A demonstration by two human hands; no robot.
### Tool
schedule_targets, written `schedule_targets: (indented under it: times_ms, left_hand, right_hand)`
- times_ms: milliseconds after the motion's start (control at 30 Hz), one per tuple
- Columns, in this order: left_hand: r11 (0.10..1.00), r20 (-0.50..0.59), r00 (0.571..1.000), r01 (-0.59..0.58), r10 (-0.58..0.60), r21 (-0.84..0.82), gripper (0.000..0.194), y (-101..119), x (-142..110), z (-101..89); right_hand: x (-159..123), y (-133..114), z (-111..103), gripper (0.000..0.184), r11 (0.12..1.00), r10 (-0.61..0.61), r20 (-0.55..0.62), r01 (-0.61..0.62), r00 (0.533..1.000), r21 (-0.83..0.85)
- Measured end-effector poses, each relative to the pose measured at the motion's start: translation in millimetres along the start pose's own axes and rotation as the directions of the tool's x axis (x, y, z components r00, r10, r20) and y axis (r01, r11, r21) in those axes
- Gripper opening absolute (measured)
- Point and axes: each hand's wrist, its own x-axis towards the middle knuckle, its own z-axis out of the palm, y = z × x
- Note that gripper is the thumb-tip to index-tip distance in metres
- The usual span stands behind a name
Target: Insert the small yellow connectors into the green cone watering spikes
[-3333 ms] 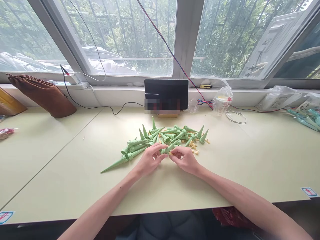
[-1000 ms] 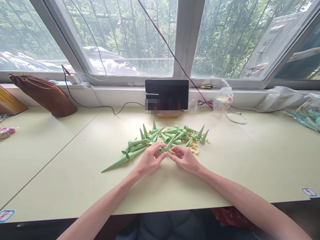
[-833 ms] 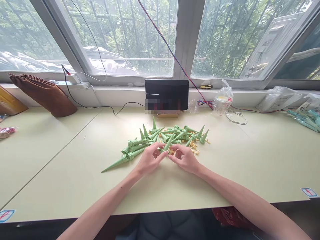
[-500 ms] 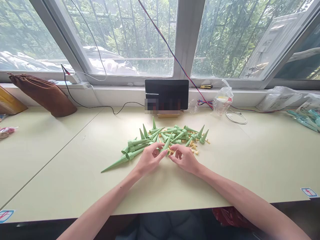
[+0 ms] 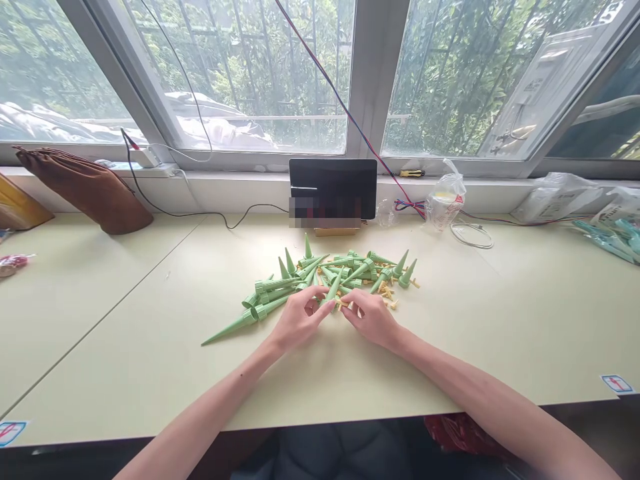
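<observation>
A heap of green plastic cone spikes (image 5: 325,273) lies on the pale table (image 5: 150,347), with several small yellow pieces (image 5: 387,293) scattered at its right side. My left hand (image 5: 297,320) is closed on one green spike (image 5: 333,288), which points up and away from me. My right hand (image 5: 373,319) pinches a small yellow piece (image 5: 344,304) right at the wide end of that spike. One long spike (image 5: 227,328) lies to the left of my hands, joined to a second spike.
A dark tablet (image 5: 333,190) stands on a stand behind the heap. A brown pouch (image 5: 87,190) rests at the back left. A clear plastic bag (image 5: 445,197), white cable and teal parts (image 5: 613,237) lie at the back right. Wires hang along the window sill.
The spike in my left hand has tilted from lying across to pointing up and away. My right hand has shifted slightly upward, keeping the yellow piece at the spike's wide end.
</observation>
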Motion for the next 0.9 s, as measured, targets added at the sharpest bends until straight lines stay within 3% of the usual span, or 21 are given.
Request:
schedule_targets:
  times_ms: [467, 900]
  left_hand:
    - [0.997, 0.011, 0.999, -0.053, 0.052, 0.064, 0.035, -11, 0, 0.3]
    - [0.995, 0.020, 0.996, -0.089, 0.088, 0.038, 0.031, -10, 1, -0.2]
  right_hand:
    - [-1, -1, 1, 0.011, 0.996, -0.090, -0.048, 0.089, 0.995, -0.020]
    - [0, -3, 0, 0.011, 0.998, -0.068, -0.046, 0.068, 0.997, -0.010]
